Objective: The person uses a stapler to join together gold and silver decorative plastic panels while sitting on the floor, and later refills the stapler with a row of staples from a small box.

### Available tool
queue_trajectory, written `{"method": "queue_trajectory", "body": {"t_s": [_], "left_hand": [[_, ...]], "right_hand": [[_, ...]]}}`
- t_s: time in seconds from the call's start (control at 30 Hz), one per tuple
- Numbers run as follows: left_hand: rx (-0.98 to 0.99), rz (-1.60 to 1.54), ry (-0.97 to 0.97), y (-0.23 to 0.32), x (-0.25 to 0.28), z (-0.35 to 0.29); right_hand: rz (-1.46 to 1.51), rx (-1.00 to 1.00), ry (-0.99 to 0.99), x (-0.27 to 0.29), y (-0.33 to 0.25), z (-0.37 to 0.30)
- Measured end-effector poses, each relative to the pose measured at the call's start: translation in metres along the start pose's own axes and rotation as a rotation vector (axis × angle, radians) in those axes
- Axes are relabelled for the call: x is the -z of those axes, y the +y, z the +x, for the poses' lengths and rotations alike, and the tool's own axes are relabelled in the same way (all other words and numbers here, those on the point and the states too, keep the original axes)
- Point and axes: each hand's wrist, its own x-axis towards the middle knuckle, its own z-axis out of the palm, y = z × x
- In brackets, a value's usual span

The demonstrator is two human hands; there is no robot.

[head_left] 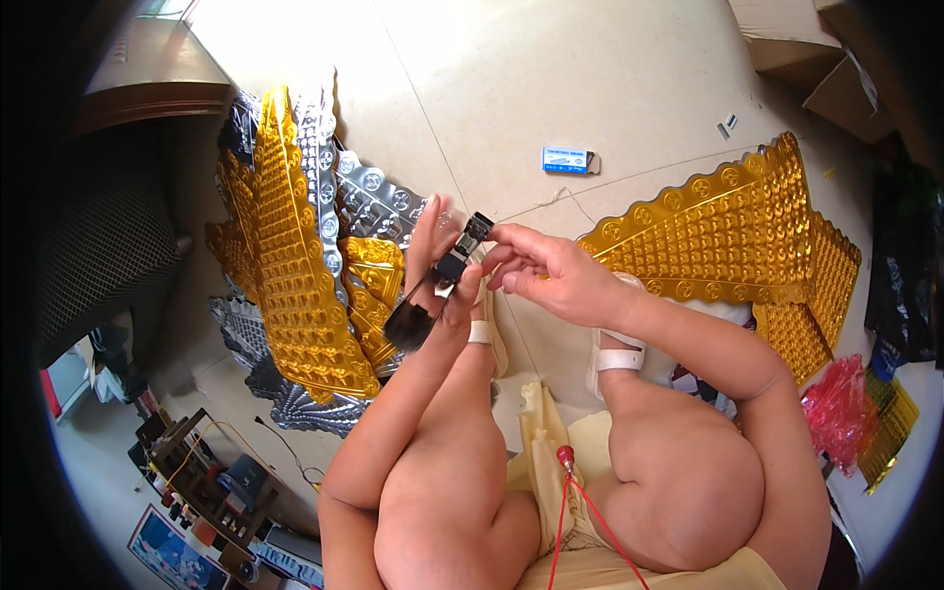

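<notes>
My left hand (444, 280) holds a black stapler (453, 264) upright in front of my knees, its thumb against one side. A metallic part shows near the stapler's upper end, and its lower black end is blurred by motion. From the right, my right hand (551, 270) reaches in with bent fingers, the index fingertip at the stapler's upper edge. Whatever sits between those fingers is hidden. Beyond the hands, a small blue-and-white staple box (568, 160) lies on the floor. A short strip of staples (728, 126) rests farther right.
Gold embossed foil sheets (305, 285) and silver ones (379, 192) are heaped at left. Another gold foil piece (708, 236) spreads at right, near pink plastic (841, 413). Cardboard boxes (836, 74) stand at the far right. A red cord (580, 492) hangs over my lap.
</notes>
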Motion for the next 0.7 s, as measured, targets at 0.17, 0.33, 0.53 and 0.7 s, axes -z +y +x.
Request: {"method": "queue_trajectory", "body": {"t_s": [0.17,0.33,0.53,0.7], "left_hand": [[0.278,0.125,-0.18,-0.004,0.003,-0.003],[0.108,0.426,-0.302,-0.007,0.002,-0.007],[0.136,0.263,-0.325,-0.008,-0.003,-0.013],[0.395,0.151,-0.381,-0.007,0.004,-0.011]], "right_hand": [[-0.261,0.002,0.007,0.004,-0.004,-0.005],[0.022,-0.126,0.141,-0.001,0.007,-0.004],[0.567,-0.306,0.312,0.013,0.009,0.006],[0.628,-0.26,0.363,0.019,0.01,0.011]]}}
